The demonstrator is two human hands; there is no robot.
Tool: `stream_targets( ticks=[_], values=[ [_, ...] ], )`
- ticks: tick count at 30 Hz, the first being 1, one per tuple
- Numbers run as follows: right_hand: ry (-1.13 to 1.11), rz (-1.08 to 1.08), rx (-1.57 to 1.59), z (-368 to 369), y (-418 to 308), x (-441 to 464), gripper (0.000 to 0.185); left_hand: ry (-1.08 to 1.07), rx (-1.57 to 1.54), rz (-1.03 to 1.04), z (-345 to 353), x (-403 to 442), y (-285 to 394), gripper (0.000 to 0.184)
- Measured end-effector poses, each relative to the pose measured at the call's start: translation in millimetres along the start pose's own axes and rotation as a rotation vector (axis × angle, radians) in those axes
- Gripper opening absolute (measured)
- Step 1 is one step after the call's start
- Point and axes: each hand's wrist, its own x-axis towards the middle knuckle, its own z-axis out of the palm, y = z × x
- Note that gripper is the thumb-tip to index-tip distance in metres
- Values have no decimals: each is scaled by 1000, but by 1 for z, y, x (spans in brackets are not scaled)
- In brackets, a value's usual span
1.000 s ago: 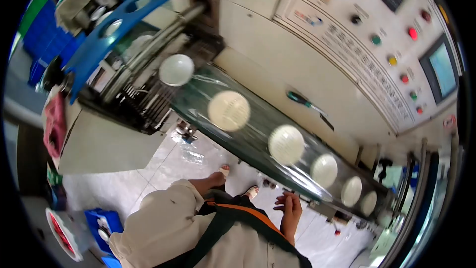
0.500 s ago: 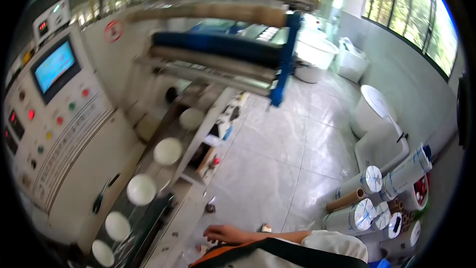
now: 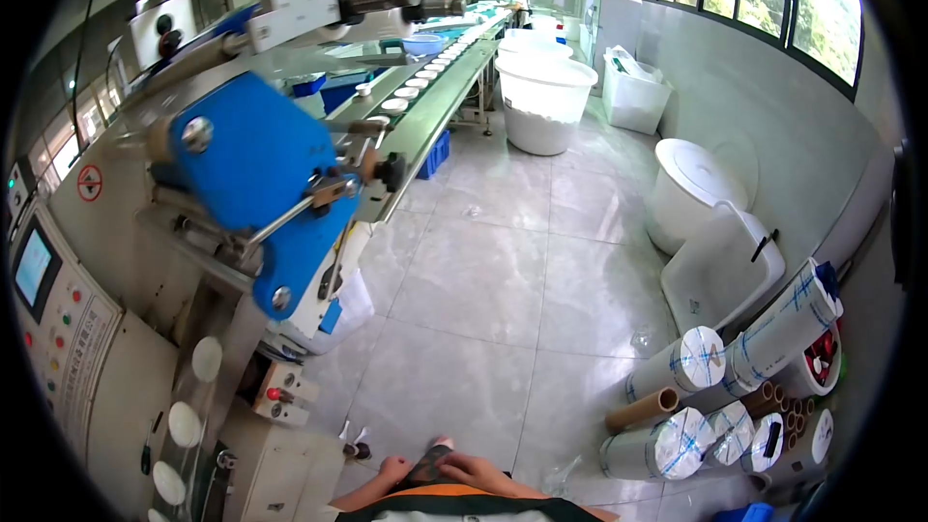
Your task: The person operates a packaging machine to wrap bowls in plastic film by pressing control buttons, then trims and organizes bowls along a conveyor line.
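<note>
Low in the view, in front of my body, are both of my hands. My left hand (image 3: 394, 470) is curled closed, and nothing shows in it. My right hand (image 3: 471, 471) has its fingers loosely bent and apart, and it holds nothing that I can see. Between the hands, dark patterned cloth (image 3: 427, 471) shows, probably over a leg, with part of a foot beyond it. Left of my hands stands a packaging machine whose conveyor carries white round pieces (image 3: 185, 423). A red-knobbed part (image 3: 280, 394) sits on the machine's side, and neither hand touches it.
The machine's blue side plate (image 3: 256, 145) juts out at upper left, beside a control panel (image 3: 60, 304). A long green conveyor (image 3: 440, 87) runs back past a white tub (image 3: 544, 97). At right are wrapped film rolls (image 3: 667, 447), cardboard tubes, and a white bin (image 3: 720, 275).
The view has swung left to right, so the machine now lies further left. My left hand has come into view. My right hand has shifted slightly right and is nearer my body.
</note>
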Motion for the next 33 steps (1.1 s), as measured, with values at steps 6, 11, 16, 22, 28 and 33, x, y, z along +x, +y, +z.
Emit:
stream_targets(
  ticks=[6,11,16,22,28,33],
  values=[
    [208,23,149,-108,-2,27,26,-103,322,108,12,79,66,37],
    [289,57,170,-225,-33,56,26,-273,252,11,21,153,125,32],
    [488,9,274,-335,-42,77,22,-407,413,-31,37,250,233,30],
    [834,12,442,-430,-20,88,19,-393,275,75,61,348,401,27],
    [843,66,613,-533,5,125,19,-350,108,137,89,401,522,21],
    [700,-150,511,-695,-32,172,22,-261,381,104,82,416,572,27]
  ],
)
